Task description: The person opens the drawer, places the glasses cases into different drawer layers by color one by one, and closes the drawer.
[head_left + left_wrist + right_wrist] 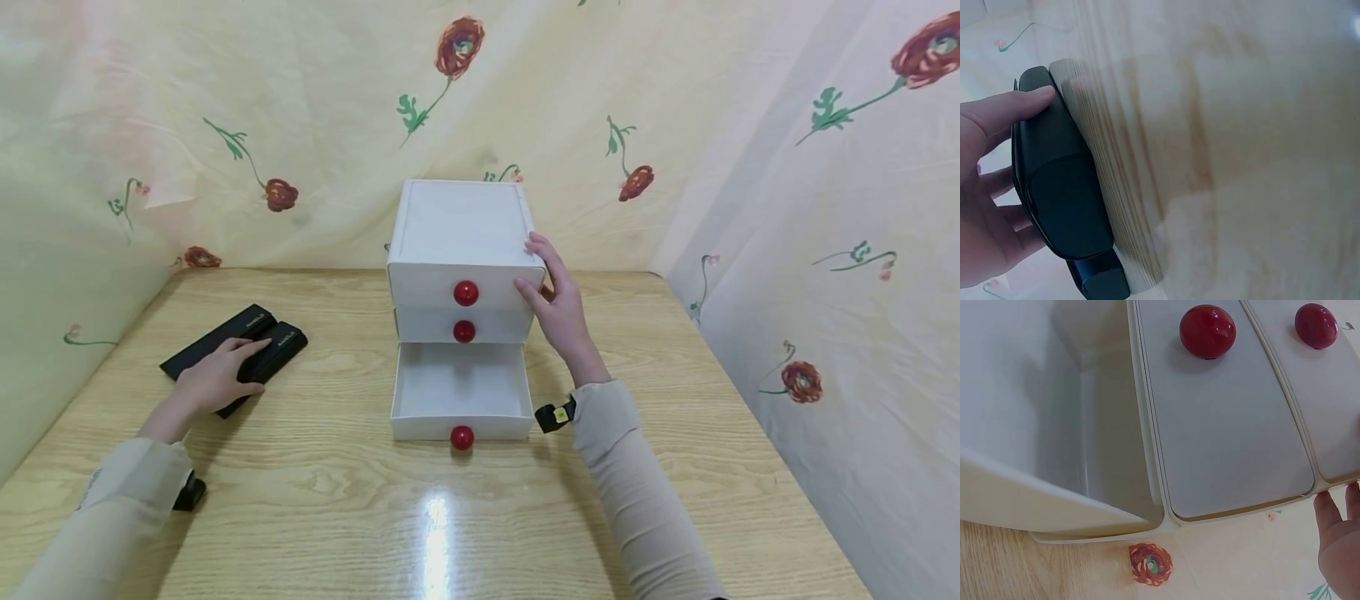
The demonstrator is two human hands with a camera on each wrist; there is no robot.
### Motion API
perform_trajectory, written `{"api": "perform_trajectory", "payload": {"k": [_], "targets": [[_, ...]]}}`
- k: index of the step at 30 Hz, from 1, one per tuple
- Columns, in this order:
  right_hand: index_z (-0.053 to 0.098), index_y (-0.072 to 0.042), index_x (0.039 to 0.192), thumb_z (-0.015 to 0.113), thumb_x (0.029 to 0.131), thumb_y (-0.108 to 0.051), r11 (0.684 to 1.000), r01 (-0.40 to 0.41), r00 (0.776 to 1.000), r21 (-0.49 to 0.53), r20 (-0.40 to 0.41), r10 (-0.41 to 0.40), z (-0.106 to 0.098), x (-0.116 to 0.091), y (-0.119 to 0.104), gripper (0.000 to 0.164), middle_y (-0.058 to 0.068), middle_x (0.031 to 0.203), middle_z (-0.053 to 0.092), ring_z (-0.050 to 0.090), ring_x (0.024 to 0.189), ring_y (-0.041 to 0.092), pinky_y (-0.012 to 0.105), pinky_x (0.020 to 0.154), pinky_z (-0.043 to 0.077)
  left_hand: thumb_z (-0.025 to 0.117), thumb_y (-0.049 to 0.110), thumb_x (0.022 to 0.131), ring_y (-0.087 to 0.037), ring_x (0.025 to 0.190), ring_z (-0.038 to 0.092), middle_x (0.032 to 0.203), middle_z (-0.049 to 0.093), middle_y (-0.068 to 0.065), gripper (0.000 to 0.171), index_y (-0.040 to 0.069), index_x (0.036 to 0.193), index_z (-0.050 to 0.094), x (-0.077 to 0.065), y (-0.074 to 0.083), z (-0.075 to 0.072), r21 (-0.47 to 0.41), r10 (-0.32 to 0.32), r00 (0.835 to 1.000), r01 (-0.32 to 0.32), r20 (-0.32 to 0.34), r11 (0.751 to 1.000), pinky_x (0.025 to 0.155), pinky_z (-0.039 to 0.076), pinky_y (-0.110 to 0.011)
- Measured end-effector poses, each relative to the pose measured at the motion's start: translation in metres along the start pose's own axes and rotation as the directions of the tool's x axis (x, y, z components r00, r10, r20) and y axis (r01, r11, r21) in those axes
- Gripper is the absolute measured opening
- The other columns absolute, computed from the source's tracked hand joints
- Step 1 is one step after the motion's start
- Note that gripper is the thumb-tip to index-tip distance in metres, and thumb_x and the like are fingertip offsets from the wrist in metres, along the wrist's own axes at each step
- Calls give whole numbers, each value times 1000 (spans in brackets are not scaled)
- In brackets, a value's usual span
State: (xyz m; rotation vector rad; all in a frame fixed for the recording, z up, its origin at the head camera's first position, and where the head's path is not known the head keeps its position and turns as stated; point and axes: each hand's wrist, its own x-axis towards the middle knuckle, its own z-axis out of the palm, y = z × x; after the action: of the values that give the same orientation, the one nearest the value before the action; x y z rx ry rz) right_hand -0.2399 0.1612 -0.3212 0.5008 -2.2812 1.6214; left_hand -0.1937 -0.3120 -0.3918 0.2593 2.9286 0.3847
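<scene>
Toward the left of the table, in the head view, my left hand [210,382] grips the nearer of two black glasses cases [287,340]. The left wrist view shows the thumb against one long side of this case [1069,200] and the fingers along the other. Beside it lies the second black case [217,337]. My right hand [562,321] rests on the upper right corner of a white drawer unit [465,221], thumb on the front and fingers spread over the side and top edge. The unit's bottom drawer [427,429] is pulled out with nothing inside.
Red round knobs [466,292] sit on the drawer fronts; the upper two drawers are closed. The unit stands on a wooden table [322,508]. Flower-patterned cloth [337,108] hangs behind the table and along both sides.
</scene>
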Motion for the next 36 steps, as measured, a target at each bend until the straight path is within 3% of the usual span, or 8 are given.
{"api": "perform_trajectory", "payload": {"k": [9, 12, 15, 16, 19, 22, 28, 36], "targets": [[42, -19, 145, 60, 96, -20, 999, -30, 999, 14, 13, 30, -1, 0, -4, 52, -9, 158, 30, 23, 149, 15, 58, 113, 32, 72, 35, 85, -62, 121, 40, 148, 32, -34, 78, 10, 149, 36, -3, 2, -3, -9, -11, 1000, 11, -2, 1000, 77, 41, -74], [41, -15, 145, 59, 97, -17, 998, -52, 998, 19, 21, 51, -1, -2, -12, 52, -5, 159, 29, 22, 149, 17, 57, 114, 31, 71, 37, 86, -50, 82, 56, 137, 45, -34, 78, 12, 150, 35, -4, 3, -5, -44, -32, 999, 32, 7, 999, 61, 45, -54], [40, -11, 145, 58, 97, -14, 998, -61, 998, 18, 26, 60, -1, -5, -23, 52, 0, 160, 28, 22, 149, 21, 57, 114, 30, 70, 37, 86, -25, 55, 41, 128, 54, -34, 77, 13, 150, 35, -5, 3, -5, -68, -46, 999, 46, 14, 997, 51, 31, -36], [39, -10, 146, 58, 97, -13, 998, -60, 998, 21, 27, 60, -1, -6, -26, 52, 1, 160, 28, 22, 150, 22, 58, 114, 30, 70, 37, 86, -24, 55, 40, 127, 54, -34, 76, 13, 150, 36, -5, 4, -5, -65, -45, 999, 46, 12, 997, 51, 28, -33], [39, -8, 145, 57, 97, -13, 998, -56, 998, 23, 30, 55, -1, -8, -31, 51, 2, 160, 28, 22, 149, 23, 58, 114, 31, 71, 38, 84, -44, 77, 57, 137, 46, -36, 74, 15, 148, 40, -7, 4, -6, -26, -31, 1000, 31, -2, 999, 55, 35, -37], [40, -10, 145, 58, 97, -13, 998, -52, 998, 30, 28, 51, -1, -7, -26, 51, 0, 159, 29, 23, 149, 21, 57, 114, 31, 72, 38, 83, -52, 102, 57, 142, 39, -36, 72, 16, 146, 44, -10, 6, -6, 7, -17, 1000, 17, -16, 1000, 57, 40, -41], [42, -18, 145, 60, 96, -21, 999, -37, 999, 17, 17, 37, -1, -1, -4, 52, -10, 158, 30, 23, 148, 15, 57, 114, 32, 72, 39, 83, -51, 100, 58, 144, 39, -33, 70, 19, 145, 46, -15, 14, -7, 39, 1, 1000, 0, -29, 999, 56, 38, -39], [43, -20, 144, 60, 97, -24, 1000, -20, 1000, 12, 15, 20, -1, 0, -1, 51, -12, 157, 31, 24, 148, 14, 58, 113, 32, 73, 34, 83, -43, 99, 61, 144, 45, -26, 67, 21, 144, 48, -21, 35, -8, 84, 58, 993, -49, -107, 995, 45, 34, -31]]}}
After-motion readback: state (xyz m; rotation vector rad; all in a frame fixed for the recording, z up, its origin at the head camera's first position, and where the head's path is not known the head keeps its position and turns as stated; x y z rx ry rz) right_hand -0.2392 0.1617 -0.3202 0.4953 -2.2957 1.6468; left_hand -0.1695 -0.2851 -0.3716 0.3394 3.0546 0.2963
